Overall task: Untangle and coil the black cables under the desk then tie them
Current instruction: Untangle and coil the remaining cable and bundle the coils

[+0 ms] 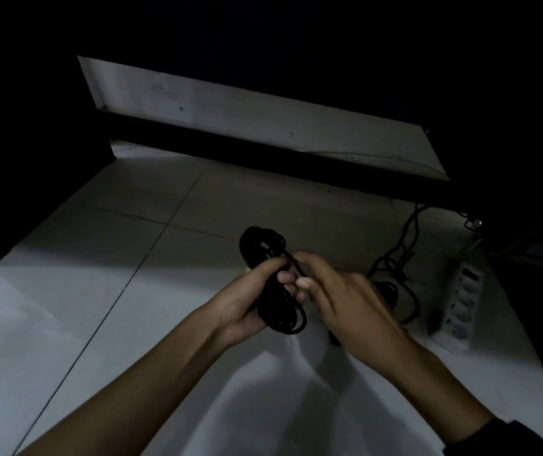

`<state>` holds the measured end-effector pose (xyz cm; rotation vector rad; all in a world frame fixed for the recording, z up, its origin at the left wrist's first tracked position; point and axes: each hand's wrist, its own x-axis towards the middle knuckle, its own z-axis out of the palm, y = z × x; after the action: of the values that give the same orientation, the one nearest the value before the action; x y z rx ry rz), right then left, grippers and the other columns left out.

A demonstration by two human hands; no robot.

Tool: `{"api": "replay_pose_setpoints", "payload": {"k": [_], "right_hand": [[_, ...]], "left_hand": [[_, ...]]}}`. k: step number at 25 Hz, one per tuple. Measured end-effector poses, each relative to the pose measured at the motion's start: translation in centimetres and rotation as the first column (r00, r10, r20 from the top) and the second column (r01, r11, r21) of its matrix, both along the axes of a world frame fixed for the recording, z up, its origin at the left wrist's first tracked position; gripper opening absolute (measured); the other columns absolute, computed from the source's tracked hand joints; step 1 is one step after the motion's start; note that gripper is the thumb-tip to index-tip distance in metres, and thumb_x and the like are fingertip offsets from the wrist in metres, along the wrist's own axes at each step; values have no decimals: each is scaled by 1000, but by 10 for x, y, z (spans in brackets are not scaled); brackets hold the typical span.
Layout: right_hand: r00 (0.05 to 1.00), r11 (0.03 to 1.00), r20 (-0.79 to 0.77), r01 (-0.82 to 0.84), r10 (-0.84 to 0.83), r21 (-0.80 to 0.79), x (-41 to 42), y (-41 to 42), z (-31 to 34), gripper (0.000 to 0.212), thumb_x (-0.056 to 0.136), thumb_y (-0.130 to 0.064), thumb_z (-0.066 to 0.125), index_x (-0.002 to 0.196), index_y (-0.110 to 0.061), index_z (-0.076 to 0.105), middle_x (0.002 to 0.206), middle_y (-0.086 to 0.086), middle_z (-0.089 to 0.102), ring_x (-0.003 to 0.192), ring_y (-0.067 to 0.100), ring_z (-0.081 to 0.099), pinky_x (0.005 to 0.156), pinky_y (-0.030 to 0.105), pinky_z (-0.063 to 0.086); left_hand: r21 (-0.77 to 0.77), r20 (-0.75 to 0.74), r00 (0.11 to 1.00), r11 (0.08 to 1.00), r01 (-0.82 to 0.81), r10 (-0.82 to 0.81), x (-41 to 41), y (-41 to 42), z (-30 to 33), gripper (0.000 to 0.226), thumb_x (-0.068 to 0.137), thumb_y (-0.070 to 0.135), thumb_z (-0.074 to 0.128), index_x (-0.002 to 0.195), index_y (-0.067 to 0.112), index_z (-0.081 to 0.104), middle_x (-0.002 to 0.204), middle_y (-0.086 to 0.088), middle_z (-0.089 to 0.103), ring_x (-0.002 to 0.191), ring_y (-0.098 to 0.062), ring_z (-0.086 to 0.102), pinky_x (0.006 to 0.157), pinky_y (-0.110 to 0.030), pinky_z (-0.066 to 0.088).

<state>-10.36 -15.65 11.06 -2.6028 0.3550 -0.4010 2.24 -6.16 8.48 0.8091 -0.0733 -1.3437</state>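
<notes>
A coiled black cable bundle (263,245) stands upright above the tiled floor, its loops showing above and below my fist. My left hand (250,301) grips the bundle round its middle, fingers curled over it. My right hand (339,291) is close on the right and pinches a single black strand (293,260) that runs across the top of the bundle's waist. More black cable (391,258) lies loose and tangled on the floor behind my right hand, partly hidden by it.
A white power strip (460,301) with several sockets lies on the floor at the right. A dark desk panel (33,159) stands at the left, another dark panel (539,291) at the right. A pale board (230,106) crosses the back.
</notes>
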Motion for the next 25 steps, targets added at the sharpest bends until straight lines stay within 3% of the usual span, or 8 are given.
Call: {"api": "replay_pose_setpoints", "payload": {"k": [3, 7, 11, 14, 17, 19, 21, 25], "right_hand": [[996, 994, 45, 71, -74, 82, 0, -4, 2, 26, 100, -39, 38, 123, -51, 34, 69, -9, 61, 59, 6, 60, 53, 35, 53], [1000, 1000, -3, -1, 1, 2, 2, 3, -1, 32, 99, -30, 45, 124, -47, 35, 70, -33, 50, 66, -17, 52, 58, 8, 41], [999, 998, -13, 43, -43, 49, 2, 2, -3, 19, 98, -33, 49, 114, -36, 41, 81, -18, 66, 74, -6, 62, 63, 22, 53], [993, 982, 17, 114, -117, 151, 1, -1, -6, 14, 94, -35, 57, 100, -29, 46, 77, -9, 65, 73, 0, 62, 62, 21, 50], [994, 985, -38, 106, -102, 134, -1, -4, -13, 14, 95, -37, 54, 87, -26, 49, 70, -7, 62, 65, 5, 59, 60, 26, 47], [992, 985, -84, 106, -96, 133, -4, -10, -19, 22, 96, -37, 53, 76, -29, 46, 65, -5, 60, 59, 6, 58, 58, 28, 47], [989, 968, -101, 129, -110, 215, -8, -17, -26, 24, 94, -39, 54, 73, -30, 48, 61, -4, 61, 54, 4, 58, 56, 25, 48], [994, 964, -76, 94, -77, 248, -20, -36, -32, 22, 92, -47, 48, 86, -27, 56, 70, -8, 61, 67, 4, 59, 62, 25, 45]], "left_hand": [[-59, 28, 999, 998, 24, -23, 2, 2, 3, 20, 83, 32, 63, 86, 14, 56, 59, 3, 44, 50, -8, 50, 67, -27, 55], [-11, 162, 984, 998, -69, 70, -4, -3, 2, 37, 73, 48, 67, 71, 13, 54, 52, 2, 46, 45, -10, 52, 59, -25, 52], [19, 406, 906, 990, -138, 118, -4, -7, 1, 31, 93, 35, 57, 71, 13, 52, 54, 1, 49, 47, -10, 50, 56, -24, 47], [37, 569, 812, 982, -184, 130, -1, -6, 0, 28, 95, 35, 53, 77, 14, 61, 67, 1, 62, 64, -11, 62, 70, -29, 48], [-54, 443, 876, 981, -185, 189, 6, -9, 6, 29, 97, 35, 48, 99, 12, 65, 93, -5, 73, 92, -17, 71, 86, -32, 55], [-135, 246, 923, 953, -270, 296, 13, -14, 12, 29, 99, 31, 46, 82, 11, 57, 65, -4, 63, 66, -17, 68, 71, -32, 58], [-142, 138, 928, 934, -328, 347, 23, -13, 16, 31, 100, 29, 45, 72, 16, 47, 49, 5, 41, 41, -9, 46, 52, -24, 52], [-79, 254, 921, 955, -286, 296, 46, 2, 16, 29, 99, 27, 46, 71, 18, 44, 48, 7, 34, 36, -7, 33, 41, -19, 38]]}}
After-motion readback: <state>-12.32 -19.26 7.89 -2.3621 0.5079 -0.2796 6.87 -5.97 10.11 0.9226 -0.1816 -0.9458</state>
